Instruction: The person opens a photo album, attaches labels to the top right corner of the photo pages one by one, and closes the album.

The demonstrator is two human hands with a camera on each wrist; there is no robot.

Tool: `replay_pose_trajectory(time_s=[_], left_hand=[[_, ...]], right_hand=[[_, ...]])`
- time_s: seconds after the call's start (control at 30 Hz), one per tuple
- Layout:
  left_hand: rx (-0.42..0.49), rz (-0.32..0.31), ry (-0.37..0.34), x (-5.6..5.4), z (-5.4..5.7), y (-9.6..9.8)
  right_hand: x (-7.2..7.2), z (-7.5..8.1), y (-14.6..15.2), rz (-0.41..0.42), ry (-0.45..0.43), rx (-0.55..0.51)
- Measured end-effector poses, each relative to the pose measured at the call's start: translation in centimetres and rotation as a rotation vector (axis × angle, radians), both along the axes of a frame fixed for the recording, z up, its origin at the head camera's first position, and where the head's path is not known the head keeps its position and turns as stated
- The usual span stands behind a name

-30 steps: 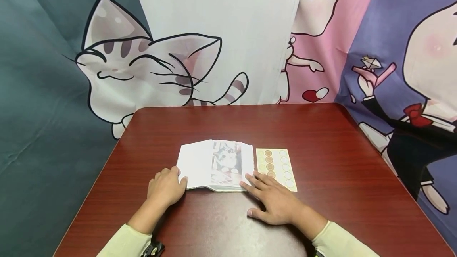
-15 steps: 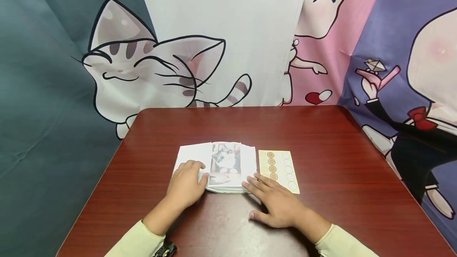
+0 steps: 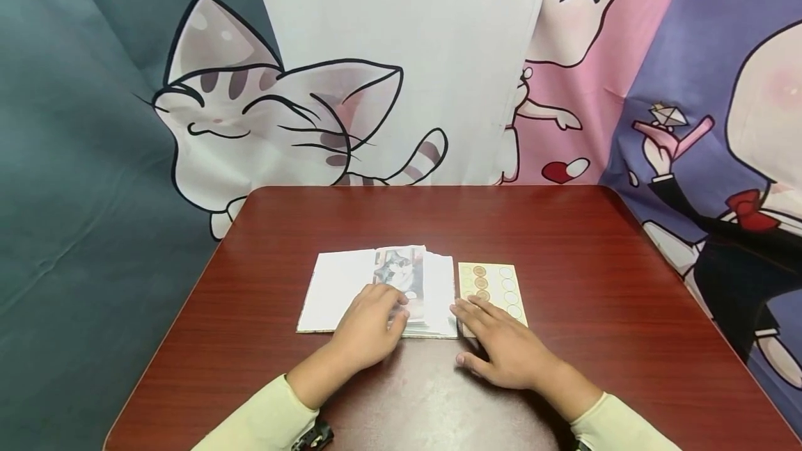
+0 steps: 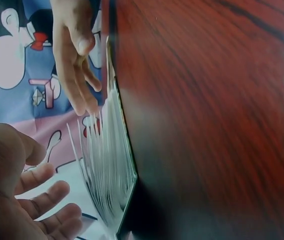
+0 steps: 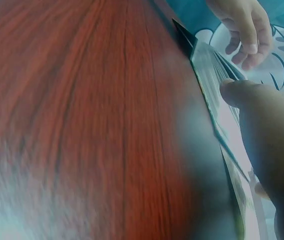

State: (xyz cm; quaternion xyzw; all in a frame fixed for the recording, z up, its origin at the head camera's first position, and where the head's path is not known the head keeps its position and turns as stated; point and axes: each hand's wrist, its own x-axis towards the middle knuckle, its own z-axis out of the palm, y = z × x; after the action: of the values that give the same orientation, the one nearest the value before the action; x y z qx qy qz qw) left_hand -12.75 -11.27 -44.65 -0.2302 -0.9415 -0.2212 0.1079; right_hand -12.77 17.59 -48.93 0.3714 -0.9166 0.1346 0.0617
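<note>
In the head view, a small book (image 3: 332,291) with white pages lies spread on the table. A cat picture (image 3: 401,266) shows on its leaves. Over the lower part of that picture hovers my left hand (image 3: 370,329), its fingers loosely bent. In the left wrist view, those fingers appear apart from the fanned pages (image 4: 106,165). My right hand (image 3: 507,350) has its fingers extended at the book's right edge, covering part of a yellow sheet (image 3: 506,277) of round stickers. Whether its fingertips touch the sheet is hidden.
The reddish-brown wooden table (image 3: 413,218) has a bare, shiny stretch between the forearms. Behind it hangs a printed cloth backdrop (image 3: 451,40) with a cartoon cat and figures. A dark strap with a device (image 3: 313,435) sits on the left wrist.
My left hand has travelled right from the book's left edge, across the left page, to the picture. My right hand's fingertips have slid off the page corner, slightly rightward.
</note>
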Motion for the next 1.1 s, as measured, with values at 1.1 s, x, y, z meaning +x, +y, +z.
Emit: replay_pose_trajectory(time_s=[1.1], left_hand=[[-0.040,-0.258,0.022,1.9,0.3,5.8]], right_hand=[[-1.8,-0.7,4.7,-0.138,0.023,0.007]])
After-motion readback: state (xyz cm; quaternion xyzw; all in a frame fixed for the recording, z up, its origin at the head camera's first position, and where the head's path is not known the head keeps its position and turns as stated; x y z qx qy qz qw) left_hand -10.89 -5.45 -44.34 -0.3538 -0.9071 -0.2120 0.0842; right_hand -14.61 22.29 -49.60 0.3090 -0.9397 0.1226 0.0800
